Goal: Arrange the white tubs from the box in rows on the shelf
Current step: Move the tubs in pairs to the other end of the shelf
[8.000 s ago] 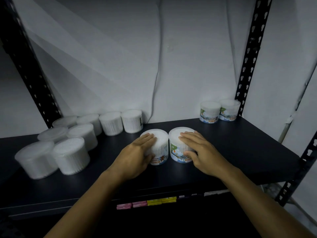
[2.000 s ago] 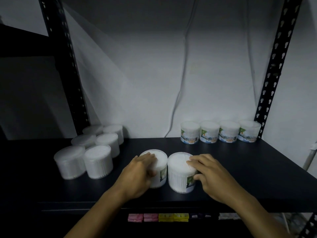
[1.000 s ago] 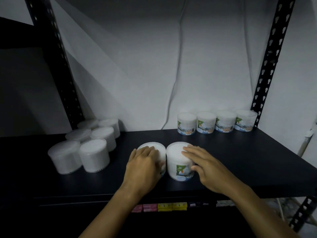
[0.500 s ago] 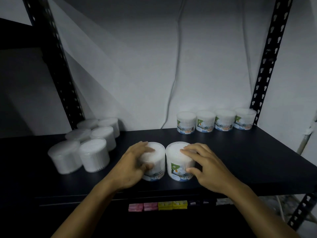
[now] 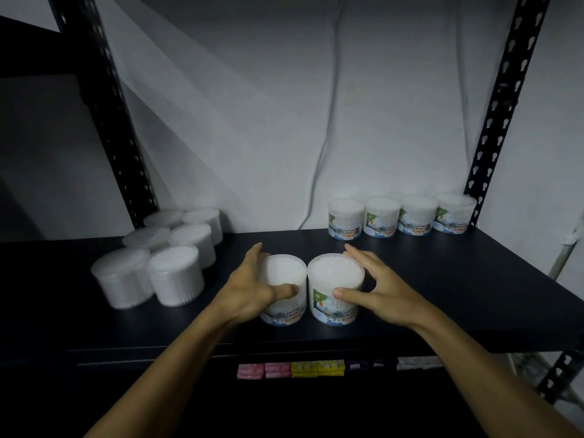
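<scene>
We found the fingers of the left hand (image 5: 252, 290) curved round the left tub (image 5: 286, 290), thumb across its near face and fingertips reaching past its far rim, so that hand gripped it. The right hand (image 5: 377, 287) held the right tub (image 5: 335, 287) in like manner, thumb pressed on its front wall and fingers along its far right side. The two tubs stood upright and touching each other at the centre of the frame, near the front edge of the black shelf (image 5: 474, 295).

We judged the step in hand to be the taking up of this pair for placement. A row of four tubs (image 5: 401, 216) stood against the wall at the right of the frame, labels facing forward. The next move, in our judgement, called for carrying both tubs back and setting them beside or in front of that row, labels forward and in line.

A cluster of six tubs (image 5: 164, 251) at the left of the frame showed no labels to us. We saw no box.

On the gripped tubs and on the nearest of the row we read "COTTON BUDS"; the smaller print was illegible. Coloured packets (image 5: 290, 369) lay below the shelf edge, their markings unreadable.
</scene>
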Demonstrator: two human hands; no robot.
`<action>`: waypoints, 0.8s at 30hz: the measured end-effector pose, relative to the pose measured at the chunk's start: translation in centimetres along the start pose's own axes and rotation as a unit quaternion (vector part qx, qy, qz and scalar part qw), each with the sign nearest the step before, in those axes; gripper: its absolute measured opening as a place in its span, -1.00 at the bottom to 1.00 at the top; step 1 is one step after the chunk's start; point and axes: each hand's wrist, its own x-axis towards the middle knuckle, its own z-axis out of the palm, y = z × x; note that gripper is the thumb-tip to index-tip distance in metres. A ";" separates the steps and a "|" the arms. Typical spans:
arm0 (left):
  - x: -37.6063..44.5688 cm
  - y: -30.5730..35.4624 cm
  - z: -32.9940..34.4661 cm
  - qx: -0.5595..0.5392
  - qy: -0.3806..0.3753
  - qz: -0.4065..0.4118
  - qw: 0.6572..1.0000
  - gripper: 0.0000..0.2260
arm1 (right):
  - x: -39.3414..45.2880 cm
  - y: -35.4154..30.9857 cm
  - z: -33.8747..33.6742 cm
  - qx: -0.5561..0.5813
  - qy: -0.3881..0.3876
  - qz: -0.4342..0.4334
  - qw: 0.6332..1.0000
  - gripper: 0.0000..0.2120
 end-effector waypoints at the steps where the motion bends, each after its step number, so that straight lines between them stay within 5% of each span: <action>1: 0.2 0.0 -0.2 -0.003 -0.017 0.006 1.000 -0.01 | -0.1 0.0 0.2 -0.002 0.010 -0.003 1.000 -0.17; 6: 0.7 0.2 -1.2 -0.006 -0.071 0.026 0.997 0.06 | -0.1 -0.5 0.2 -0.016 0.016 -0.005 1.000 -0.09; 10: 0.6 0.1 -1.1 0.007 -0.001 0.020 1.000 0.17 | 0.0 -0.7 0.0 -0.009 -0.008 -0.005 1.000 -0.08; 15: 0.7 0.0 -0.6 0.017 0.027 0.019 0.999 0.09 | 0.3 -0.3 0.4 0.034 -0.002 -0.002 0.999 -0.14; 24: 0.6 -0.4 -1.1 -0.030 -0.035 0.036 0.998 -0.02 | 0.6 0.2 0.5 0.059 0.004 0.001 0.998 -0.17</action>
